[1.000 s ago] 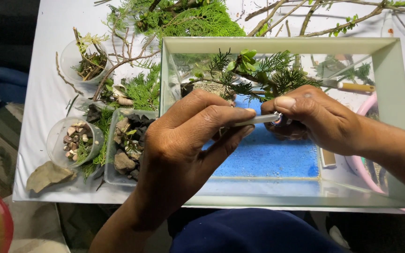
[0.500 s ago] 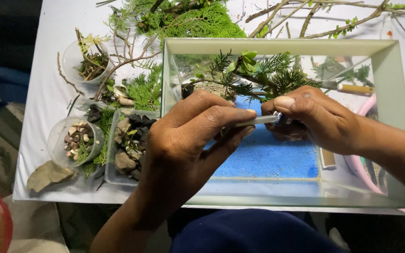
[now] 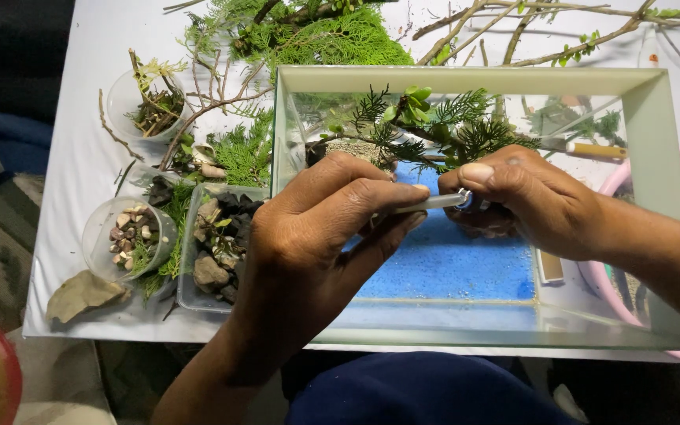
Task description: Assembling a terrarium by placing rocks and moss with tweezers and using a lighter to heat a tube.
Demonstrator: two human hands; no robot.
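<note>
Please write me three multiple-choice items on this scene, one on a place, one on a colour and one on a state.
1. Where does the cup of pebbles stand?
A. inside the tank
B. on the table left of the glass tank
C. in the pink bowl

2. What colour is the sand on the tank floor?
A. blue
B. red
C. black

3. How is the thin white tube held?
A. lying loose
B. by one hand
C. between left hand and right hand

Key: B, it sits outside the glass; A, the bed is bright blue; C, both hands pinch it.
</note>
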